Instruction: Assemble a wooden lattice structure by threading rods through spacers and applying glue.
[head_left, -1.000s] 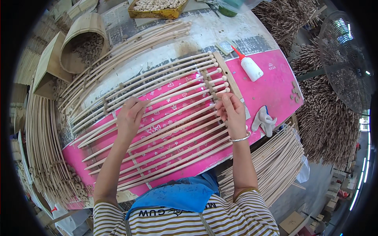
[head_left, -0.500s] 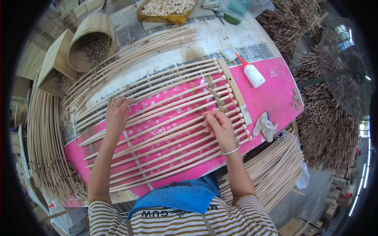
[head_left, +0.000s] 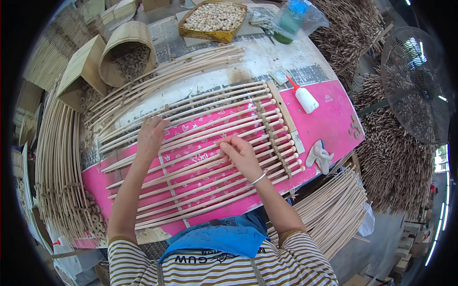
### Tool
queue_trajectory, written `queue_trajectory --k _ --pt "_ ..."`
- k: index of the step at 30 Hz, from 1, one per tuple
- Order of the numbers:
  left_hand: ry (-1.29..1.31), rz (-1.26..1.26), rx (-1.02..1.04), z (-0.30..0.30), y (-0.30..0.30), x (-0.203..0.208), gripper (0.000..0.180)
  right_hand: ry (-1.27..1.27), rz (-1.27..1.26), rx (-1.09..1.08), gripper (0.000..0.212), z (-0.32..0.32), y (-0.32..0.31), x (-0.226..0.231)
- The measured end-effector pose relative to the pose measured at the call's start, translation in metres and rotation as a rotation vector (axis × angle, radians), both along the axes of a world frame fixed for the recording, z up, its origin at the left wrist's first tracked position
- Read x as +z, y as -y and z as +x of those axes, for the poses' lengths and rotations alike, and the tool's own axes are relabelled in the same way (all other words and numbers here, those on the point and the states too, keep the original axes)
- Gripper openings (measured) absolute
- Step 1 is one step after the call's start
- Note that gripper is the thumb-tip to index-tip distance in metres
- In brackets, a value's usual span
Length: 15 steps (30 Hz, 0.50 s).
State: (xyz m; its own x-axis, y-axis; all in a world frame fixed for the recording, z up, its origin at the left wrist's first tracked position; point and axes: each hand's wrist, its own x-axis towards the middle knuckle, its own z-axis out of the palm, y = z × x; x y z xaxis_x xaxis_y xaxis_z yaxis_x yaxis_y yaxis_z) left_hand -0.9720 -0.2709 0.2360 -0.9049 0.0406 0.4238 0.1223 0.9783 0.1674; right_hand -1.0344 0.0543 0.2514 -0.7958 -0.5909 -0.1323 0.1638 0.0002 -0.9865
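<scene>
Slim wooden rods [head_left: 205,167] lie side by side on a pink patterned sheet [head_left: 329,114], each with a round ball at its right end. A row of small brown wooden rings [head_left: 271,132] crosses them near the balls. Over the left part of the upper rods, my left hand [head_left: 150,136] has its fingers bent round a rod. My right hand [head_left: 241,156], wearing a silver bangle, is over the middle rods left of the rings. Its thumb and forefinger are pinched together; what lies between them is hidden.
A wooden strip [head_left: 285,114] runs past the ball ends. Right of it are a white glue bottle [head_left: 306,100] with a red nozzle and a white glove [head_left: 319,157]. A wooden tub [head_left: 129,38] of rings and a yellow tray [head_left: 207,36] of beads stand beyond. A fan [head_left: 420,86] is at right.
My right hand has moved left along the rods, uncovering the lower part of the ring row. My left hand stays on the upper rods. The whole view has shifted slightly.
</scene>
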Motion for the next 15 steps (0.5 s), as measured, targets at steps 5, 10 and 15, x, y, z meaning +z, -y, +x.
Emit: queue_trajectory --k 5,10,15 --pt "0.016 -0.026 0.078 -0.006 0.001 -0.007 0.018 0.011 -0.015 0.061 0.023 0.004 0.03 -0.009" --pt "0.03 0.061 0.08 0.017 -0.004 0.028 0.017 0.071 -0.037 0.042 0.03 -0.002 0.059 -0.009" --pt "0.061 0.043 0.055 0.069 -0.019 0.071 0.019 0.375 -0.309 -0.044 0.032 0.001 0.092 -0.004"
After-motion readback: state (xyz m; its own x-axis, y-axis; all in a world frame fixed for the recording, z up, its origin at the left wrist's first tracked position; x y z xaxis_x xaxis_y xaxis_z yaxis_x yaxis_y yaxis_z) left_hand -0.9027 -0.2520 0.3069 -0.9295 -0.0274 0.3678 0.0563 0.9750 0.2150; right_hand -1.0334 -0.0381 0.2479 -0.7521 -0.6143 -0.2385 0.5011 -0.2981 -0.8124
